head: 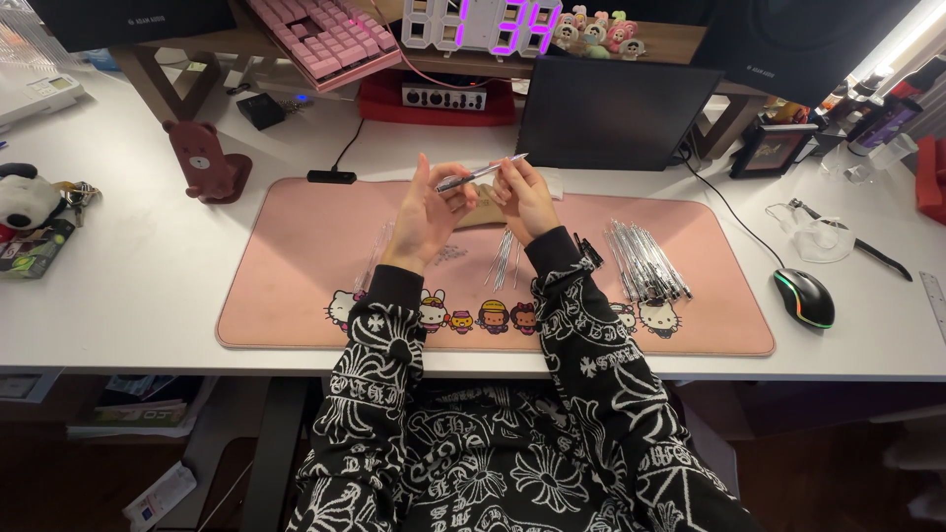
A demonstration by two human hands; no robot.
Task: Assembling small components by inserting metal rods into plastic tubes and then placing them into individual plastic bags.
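Observation:
Both of my hands are raised above a pink desk mat (296,296) and hold one clear pen (480,173) between them. My left hand (426,209) grips its lower left end. My right hand (523,197) pinches it near the upper right tip. Under the hands lie a few thin pen refills (504,258). A pile of several clear pens (645,261) rests on the mat to the right of my right sleeve. A couple of clear pen barrels (375,258) lie left of my left wrist.
A black tablet (611,113) stands behind the mat. A computer mouse (805,297) sits to the right, a brown bear stand (205,160) to the left, a pink keyboard (325,39) and a digital clock (483,25) at the back. A panda plush (25,197) lies far left.

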